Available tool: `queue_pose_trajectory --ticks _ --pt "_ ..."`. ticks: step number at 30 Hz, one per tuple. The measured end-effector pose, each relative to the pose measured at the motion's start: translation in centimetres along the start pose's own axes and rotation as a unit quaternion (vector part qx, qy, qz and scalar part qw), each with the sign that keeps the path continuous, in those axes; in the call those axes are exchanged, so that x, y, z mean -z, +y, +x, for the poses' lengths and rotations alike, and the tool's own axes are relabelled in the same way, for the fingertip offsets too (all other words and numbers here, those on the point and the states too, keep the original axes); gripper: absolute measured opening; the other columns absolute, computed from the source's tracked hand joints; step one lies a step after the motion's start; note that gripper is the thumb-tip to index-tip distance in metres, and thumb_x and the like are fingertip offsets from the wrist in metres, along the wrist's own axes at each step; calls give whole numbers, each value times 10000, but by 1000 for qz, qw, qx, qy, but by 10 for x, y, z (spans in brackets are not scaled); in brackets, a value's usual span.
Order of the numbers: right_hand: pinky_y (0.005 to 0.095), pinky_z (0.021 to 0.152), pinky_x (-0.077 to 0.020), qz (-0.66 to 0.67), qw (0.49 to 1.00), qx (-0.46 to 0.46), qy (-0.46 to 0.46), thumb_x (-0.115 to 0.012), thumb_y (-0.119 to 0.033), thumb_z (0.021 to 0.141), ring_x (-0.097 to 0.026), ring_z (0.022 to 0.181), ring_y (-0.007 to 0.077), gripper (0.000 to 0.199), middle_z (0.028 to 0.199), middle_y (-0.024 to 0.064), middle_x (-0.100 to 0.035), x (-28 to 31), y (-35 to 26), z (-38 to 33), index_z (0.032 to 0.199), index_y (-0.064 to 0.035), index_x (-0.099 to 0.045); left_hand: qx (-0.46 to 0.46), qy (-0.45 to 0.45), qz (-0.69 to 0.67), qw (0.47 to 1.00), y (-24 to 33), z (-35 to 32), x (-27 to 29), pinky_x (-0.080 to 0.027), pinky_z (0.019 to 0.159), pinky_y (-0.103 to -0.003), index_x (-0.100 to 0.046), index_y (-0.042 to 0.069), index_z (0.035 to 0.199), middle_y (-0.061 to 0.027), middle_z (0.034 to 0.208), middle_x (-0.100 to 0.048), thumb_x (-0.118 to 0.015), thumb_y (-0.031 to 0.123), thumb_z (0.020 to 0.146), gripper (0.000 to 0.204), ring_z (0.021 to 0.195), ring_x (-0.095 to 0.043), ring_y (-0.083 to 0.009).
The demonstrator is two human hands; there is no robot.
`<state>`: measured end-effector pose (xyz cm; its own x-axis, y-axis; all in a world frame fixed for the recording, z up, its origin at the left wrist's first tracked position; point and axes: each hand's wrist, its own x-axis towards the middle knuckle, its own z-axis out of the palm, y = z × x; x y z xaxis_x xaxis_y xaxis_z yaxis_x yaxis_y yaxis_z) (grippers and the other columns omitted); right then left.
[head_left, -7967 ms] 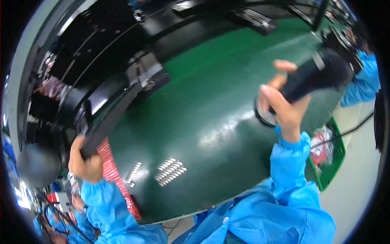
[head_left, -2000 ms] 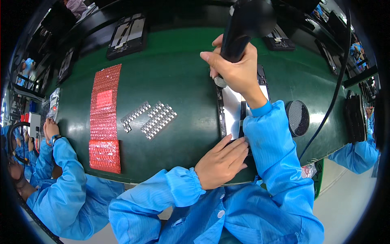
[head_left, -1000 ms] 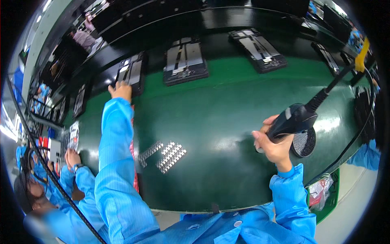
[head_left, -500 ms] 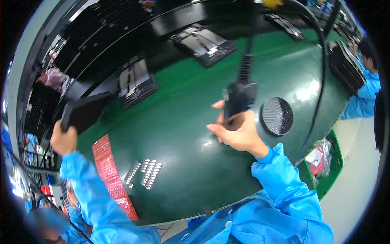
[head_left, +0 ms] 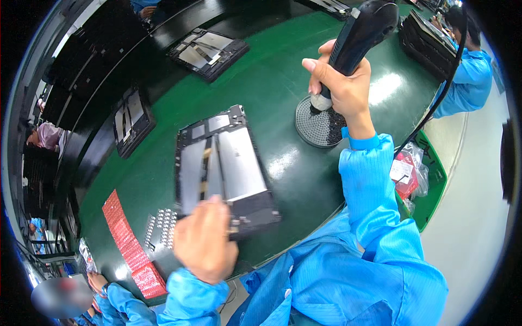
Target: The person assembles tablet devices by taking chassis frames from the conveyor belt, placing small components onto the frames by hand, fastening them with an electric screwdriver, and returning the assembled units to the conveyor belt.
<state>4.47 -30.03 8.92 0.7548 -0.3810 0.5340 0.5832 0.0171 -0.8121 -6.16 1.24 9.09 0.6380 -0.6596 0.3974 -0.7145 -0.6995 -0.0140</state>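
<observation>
Tablet, flat, black-and-silver, pointed lengthwise away from you; your left hand, nearer, clamped its near-left corner, your right hand a black handheld driver.

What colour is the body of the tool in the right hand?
The tool's body is black; the head view shows it best.

Glossy dark-green worktop; flat rectangular black device with silver-grey panels, centre frame; black handheld tool, upper right; round grey dish, dotted grid pattern; red bubble-wrap strip, dimpled, lower left.
</observation>
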Motion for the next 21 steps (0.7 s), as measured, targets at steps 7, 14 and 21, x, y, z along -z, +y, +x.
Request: queue_pose_trajectory --ticks 7,14,21 --pt "249 443 -430 -35 999 -31 0 -711 33 742 -550 466 122 276 603 39 -577 13 17 3 953 21 -533 92 102 -235 962 -10 7 -70 -311 1040 -525 -547 -14 1208 -207 1195 -578 -729 90 740 513 1159 -526 -378" --pt "241 425 -419 -29 998 -51 -15 -740 10 731 -542 465 94 294 588 29 -580 15 16 -10 941 7 -534 125 140 -343 920 18 6 -85 -500 839 -394 -645 -44 933 -162 872 -684 -573 -89 820 142 825 -667 -278" --pt "231 462 -408 -41 997 -55 -27 -700 52 739 -529 461 98 294 583 36 -578 18 12 -20 971 34 -520 131 80 -428 891 26 15 -84 -525 760 -335 -659 -49 896 -169 854 -691 -622 -105 773 140 802 -685 -257"
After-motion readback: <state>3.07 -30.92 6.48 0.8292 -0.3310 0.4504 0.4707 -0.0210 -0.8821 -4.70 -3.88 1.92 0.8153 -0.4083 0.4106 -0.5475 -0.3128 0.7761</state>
